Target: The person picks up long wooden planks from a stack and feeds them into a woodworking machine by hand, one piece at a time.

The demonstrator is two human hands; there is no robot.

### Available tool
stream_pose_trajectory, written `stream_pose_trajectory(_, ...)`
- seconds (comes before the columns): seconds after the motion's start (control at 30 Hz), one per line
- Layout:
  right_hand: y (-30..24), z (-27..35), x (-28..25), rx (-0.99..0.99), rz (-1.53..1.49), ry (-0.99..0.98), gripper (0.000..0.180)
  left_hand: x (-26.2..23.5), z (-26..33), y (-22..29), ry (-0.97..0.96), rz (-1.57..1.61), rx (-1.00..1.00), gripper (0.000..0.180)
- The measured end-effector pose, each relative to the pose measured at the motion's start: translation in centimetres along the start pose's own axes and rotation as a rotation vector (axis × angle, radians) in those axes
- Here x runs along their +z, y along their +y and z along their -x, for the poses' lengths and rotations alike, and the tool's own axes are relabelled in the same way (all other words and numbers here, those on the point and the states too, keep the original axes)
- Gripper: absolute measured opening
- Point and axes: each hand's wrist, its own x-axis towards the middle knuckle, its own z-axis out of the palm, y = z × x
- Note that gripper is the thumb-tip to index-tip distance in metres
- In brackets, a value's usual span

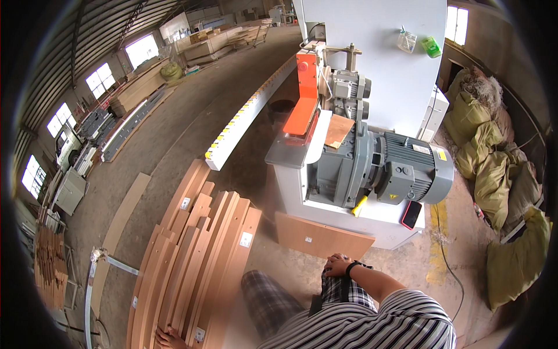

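Boards (195, 262), long, narrow, wood-toned, under the left hand (170, 338)

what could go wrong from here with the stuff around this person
The stacked wooden boards have uneven ends and might shift or pinch the left hand touching them.
The phone lies near the edge of the white machine base, so a bump could drop it.
The loose cable on the floor may trip someone.
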Motion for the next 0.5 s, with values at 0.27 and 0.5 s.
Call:
stream_pose_trajectory(0.27,-6.6,1.3,-3.5,0.097,0.191,-0.113,0.056,8.3,-1.5,-7.4,0.298,-1.174,0.28,0.052)
stream_pose_trajectory(0.5,-5.4,3.9,-5.0,0.189,0.125,-0.14,0.056,-0.5,0.6,1.3,0.353,0.202,0.064,0.066)
